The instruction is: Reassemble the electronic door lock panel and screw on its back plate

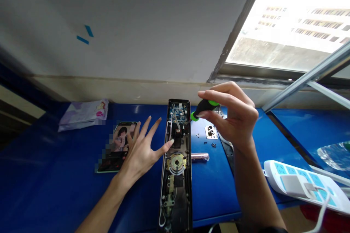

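Observation:
A long opened door-lock body (176, 174) lies lengthwise on the blue table (54, 174), its circuit board and metal parts exposed. My left hand (142, 149) rests beside its left edge with fingers spread, the thumb touching the casing. My right hand (232, 114) is closed round a black and green screwdriver (203, 108), whose tip points down at the blue circuit board near the lock's far end.
A phone (117, 149) lies left of my left hand, a pale plastic packet (84, 113) behind it. Small screws (212, 143), a metal plate (210, 131) and a pinkish cylinder (199, 157) lie right of the lock. A white power strip (303, 185) sits at right, under a window.

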### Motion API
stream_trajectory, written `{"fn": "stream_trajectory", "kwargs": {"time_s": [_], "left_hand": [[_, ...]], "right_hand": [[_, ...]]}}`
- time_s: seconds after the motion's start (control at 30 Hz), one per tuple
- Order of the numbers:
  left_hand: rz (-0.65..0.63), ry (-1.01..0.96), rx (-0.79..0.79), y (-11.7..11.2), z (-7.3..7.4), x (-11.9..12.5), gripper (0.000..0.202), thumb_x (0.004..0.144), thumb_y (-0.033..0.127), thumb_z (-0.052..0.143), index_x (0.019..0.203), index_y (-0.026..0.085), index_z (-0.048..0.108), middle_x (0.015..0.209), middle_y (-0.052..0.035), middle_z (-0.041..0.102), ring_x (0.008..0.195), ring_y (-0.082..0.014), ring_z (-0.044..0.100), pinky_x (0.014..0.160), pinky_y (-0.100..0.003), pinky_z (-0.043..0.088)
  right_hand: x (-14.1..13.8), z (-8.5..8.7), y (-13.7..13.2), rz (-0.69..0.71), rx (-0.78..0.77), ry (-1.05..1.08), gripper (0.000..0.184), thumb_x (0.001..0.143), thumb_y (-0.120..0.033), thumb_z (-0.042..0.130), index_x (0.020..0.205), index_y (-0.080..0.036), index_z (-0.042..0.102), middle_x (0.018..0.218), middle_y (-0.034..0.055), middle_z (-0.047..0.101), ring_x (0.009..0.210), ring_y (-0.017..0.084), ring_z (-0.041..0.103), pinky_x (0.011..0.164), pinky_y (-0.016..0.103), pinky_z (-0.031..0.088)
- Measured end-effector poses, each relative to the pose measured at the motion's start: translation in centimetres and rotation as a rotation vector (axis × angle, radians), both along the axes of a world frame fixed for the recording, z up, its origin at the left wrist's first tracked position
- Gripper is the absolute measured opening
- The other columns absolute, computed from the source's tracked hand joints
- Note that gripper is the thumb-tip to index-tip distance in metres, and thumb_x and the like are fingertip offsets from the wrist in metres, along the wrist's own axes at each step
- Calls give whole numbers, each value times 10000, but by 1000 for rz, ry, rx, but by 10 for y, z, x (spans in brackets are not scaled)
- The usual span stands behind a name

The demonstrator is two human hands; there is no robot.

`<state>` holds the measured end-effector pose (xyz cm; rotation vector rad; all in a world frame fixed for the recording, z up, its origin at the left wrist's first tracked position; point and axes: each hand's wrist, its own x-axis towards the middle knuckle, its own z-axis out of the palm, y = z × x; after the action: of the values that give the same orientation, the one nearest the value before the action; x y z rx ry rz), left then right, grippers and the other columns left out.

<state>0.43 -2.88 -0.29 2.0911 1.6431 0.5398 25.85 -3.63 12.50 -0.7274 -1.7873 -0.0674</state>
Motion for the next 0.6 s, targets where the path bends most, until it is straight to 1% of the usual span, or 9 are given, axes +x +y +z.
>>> {"fn": "stream_trajectory", "kwargs": {"time_s": [0.07,0.17,0.23,0.3,0.37,0.4,0.47,0.53,0.6], "left_hand": [[0,-10,-2,0,0,1,871,900,789,529,1645,367,367,1781,-66,205,1624,-479,139,1211,-822,134],[-6,-24,11,0,-3,1,844,911,770,535,1639,377,370,1779,-65,214,1627,-461,154,1212,-819,143],[-9,-31,27,0,-5,0,836,914,756,549,1637,374,375,1772,-73,236,1620,-465,178,1210,-819,159],[-16,-39,63,1,-7,-1,832,911,740,572,1628,354,400,1758,-89,277,1607,-471,220,1217,-802,183],[-39,-51,108,3,-8,-1,825,908,727,593,1607,313,448,1727,-111,347,1597,-463,257,1245,-765,183],[-58,-67,125,3,-9,-1,821,908,721,598,1595,290,471,1708,-120,383,1598,-452,264,1263,-737,184],[-102,-119,128,4,-11,-2,809,917,708,596,1581,257,492,1682,-124,427,1607,-421,261,1288,-676,216],[-131,-181,102,3,-12,-2,798,930,691,592,1585,246,484,1677,-115,438,1615,-393,256,1291,-624,276],[-142,-227,75,3,-11,-1,782,937,671,597,1585,249,483,1677,-105,442,1615,-379,264,1286,-601,308]], "right_hand": [[-2,1,-2,-3,-39,-4,361,978,-263,711,1327,-350,740,1127,43,740,974,193,724,847,379,635],[-5,2,-4,99,-141,4,452,1048,-154,513,1434,-336,661,1353,52,725,1174,238,730,1025,475,614],[-6,2,-3,131,-154,23,432,1027,-158,573,1403,-339,683,1297,42,757,1125,237,755,969,463,649],[-6,0,0,78,-101,38,358,953,-221,735,1289,-345,751,1113,28,778,970,210,762,821,404,675],[-5,-2,3,7,-46,48,335,860,-313,854,1188,-341,790,989,18,724,882,190,718,717,364,659],[-5,-3,3,-13,-40,53,326,863,-349,851,1183,-338,791,995,24,700,894,192,703,708,361,653],[-7,-2,3,10,-88,59,288,972,-353,716,1255,-327,763,1163,61,698,1017,218,706,794,400,660],[-9,-1,1,99,-174,69,357,1057,-264,537,1368,-319,703,1368,79,679,1146,242,709,935,463,644],[-11,0,-1,180,-209,86,411,1054,-189,521,1406,-332,678,1374,69,703,1148,238,725,977,472,630]]}}
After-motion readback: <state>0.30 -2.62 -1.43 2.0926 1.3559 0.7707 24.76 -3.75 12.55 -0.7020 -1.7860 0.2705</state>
